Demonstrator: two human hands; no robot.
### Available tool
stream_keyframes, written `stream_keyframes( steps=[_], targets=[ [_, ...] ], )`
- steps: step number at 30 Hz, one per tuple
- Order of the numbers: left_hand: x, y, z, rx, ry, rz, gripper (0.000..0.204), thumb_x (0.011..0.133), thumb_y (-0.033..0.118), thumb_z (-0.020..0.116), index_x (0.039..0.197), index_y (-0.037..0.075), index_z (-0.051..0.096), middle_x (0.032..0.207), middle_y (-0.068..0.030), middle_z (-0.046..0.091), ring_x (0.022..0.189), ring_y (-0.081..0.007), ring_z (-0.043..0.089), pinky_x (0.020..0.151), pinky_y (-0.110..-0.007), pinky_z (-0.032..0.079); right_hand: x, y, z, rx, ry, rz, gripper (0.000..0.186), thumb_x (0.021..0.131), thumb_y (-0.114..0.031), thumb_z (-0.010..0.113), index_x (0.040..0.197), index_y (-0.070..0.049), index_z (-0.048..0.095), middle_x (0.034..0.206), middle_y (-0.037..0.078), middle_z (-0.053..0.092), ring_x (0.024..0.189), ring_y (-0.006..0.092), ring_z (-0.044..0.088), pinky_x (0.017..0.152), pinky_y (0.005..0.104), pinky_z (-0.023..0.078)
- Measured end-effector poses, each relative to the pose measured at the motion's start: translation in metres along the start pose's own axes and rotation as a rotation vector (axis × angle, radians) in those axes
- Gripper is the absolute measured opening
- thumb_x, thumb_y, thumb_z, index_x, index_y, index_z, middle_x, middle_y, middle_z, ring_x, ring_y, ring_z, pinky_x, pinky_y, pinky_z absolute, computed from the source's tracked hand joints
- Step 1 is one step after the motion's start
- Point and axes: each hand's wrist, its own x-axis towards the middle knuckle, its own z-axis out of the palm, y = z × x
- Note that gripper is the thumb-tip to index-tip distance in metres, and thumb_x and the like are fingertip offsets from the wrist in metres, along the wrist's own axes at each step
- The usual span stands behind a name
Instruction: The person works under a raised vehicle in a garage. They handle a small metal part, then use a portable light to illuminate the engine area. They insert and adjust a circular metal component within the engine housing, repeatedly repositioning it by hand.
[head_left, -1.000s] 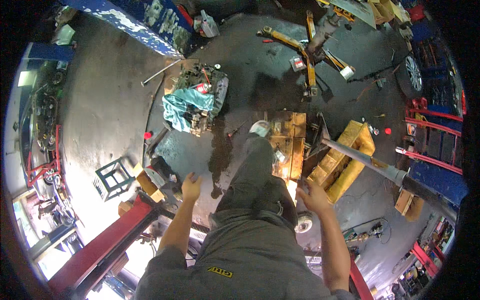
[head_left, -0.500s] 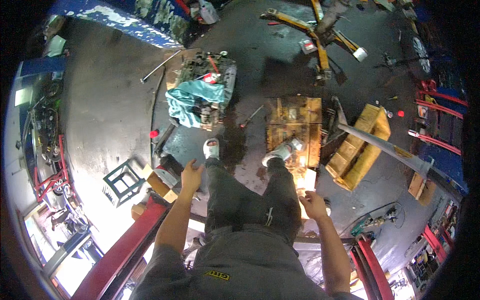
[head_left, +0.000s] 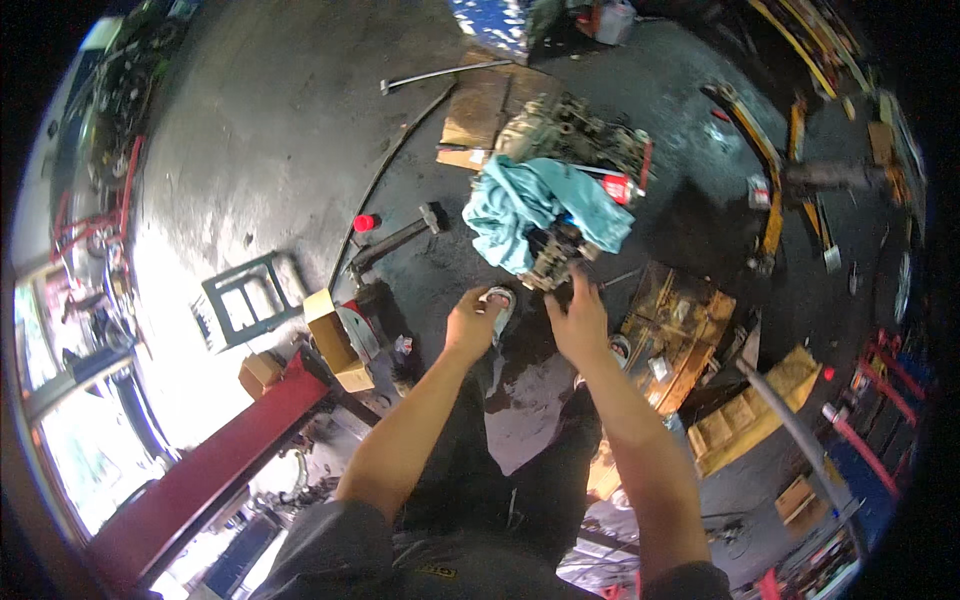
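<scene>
Approach step. Left hand point(head_left: 470, 325) is loosely curled, empty. Right hand point(head_left: 580, 322) has fingers spread, empty, tips just short of the engine part point(head_left: 552, 255). The teal rag point(head_left: 530, 205) drapes beyond the fingers. Next move likely calls for a two-handed grasp.

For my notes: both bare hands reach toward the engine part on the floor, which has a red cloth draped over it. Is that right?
Not quite: the cloth is teal, not red, as the head view shows. Left hand and right hand do reach toward the engine part.
</scene>
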Motion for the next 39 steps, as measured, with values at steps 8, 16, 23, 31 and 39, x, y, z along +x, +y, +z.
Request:
stream_keyframes(
  steps=[8, 16, 23, 31, 39],
  targets=[
    [0.024, -0.151, -0.044, -0.165, 0.032, -0.258, 0.054, 0.095, 0.031, 0.075, 0.137, 0.0, 0.063, 0.112, -0.0176, 0.076, 0.103, -0.0268, 0.074, 0.092, -0.037, 0.056, 0.2, -0.029, 0.091, -0.523, -0.205, -0.001, 0.048, 0.097, -0.03, 0.07, 0.133, -0.01, 0.046, 0.118, 0.031, 0.064, 0.103, 0.0481, 0.069, 0.087, 0.0558, 0.058],
    [0.189, -0.288, -0.064, 0.102, 0.163, -0.333, 0.059, 0.091, 0.042, 0.078, 0.128, -0.003, 0.067, 0.103, -0.0188, 0.077, 0.099, -0.0314, 0.075, 0.087, -0.042, 0.058, 0.216, 0.022, 0.119, -0.401, 0.074, -0.206, 0.02, 0.097, -0.021, 0.063, 0.107, -0.004, 0.058, 0.099, 0.026, 0.066, 0.092, 0.0504, 0.064, 0.077, 0.0586, 0.049],
    [0.385, -0.282, -0.06, 0.21, 0.181, -0.173, 0.051, 0.091, 0.036, 0.078, 0.129, 0.003, 0.068, 0.116, -0.025, 0.074, 0.113, -0.0405, 0.071, 0.097, -0.046, 0.057, 0.216, 0.041, 0.142, -0.259, 0.284, -0.371, 0.016, 0.097, -0.014, 0.063, 0.107, -0.001, 0.062, 0.095, 0.023, 0.062, 0.086, 0.0471, 0.061, 0.072, 0.0519, 0.048],
    [0.476, -0.304, -0.079, 0.847, 0.103, -0.221, 0.102, 0.086, 0.023, 0.082, 0.167, 0.015, 0.021, 0.172, -0.0094, 0.028, 0.159, -0.0316, 0.027, 0.122, -0.054, 0.035, 0.208, 0.056, 0.141, -0.251, 0.243, -0.307, 0.022, 0.102, -0.014, 0.059, 0.116, 0.002, 0.06, 0.105, 0.019, 0.064, 0.093, 0.0376, 0.064, 0.079, 0.044, 0.049],
    [0.499, -0.322, -0.092, 1.075, -0.004, -0.053, 0.054, 0.092, 0.009, 0.067, 0.141, 0.005, 0.046, 0.129, -0.0196, 0.066, 0.131, -0.0384, 0.061, 0.111, -0.051, 0.047, 0.205, 0.057, 0.138, -0.232, 0.172, -0.309, 0.027, 0.105, -0.011, 0.057, 0.127, 0.005, 0.057, 0.121, 0.02, 0.064, 0.11, 0.0331, 0.065, 0.094, 0.0391, 0.05]
  ],
)
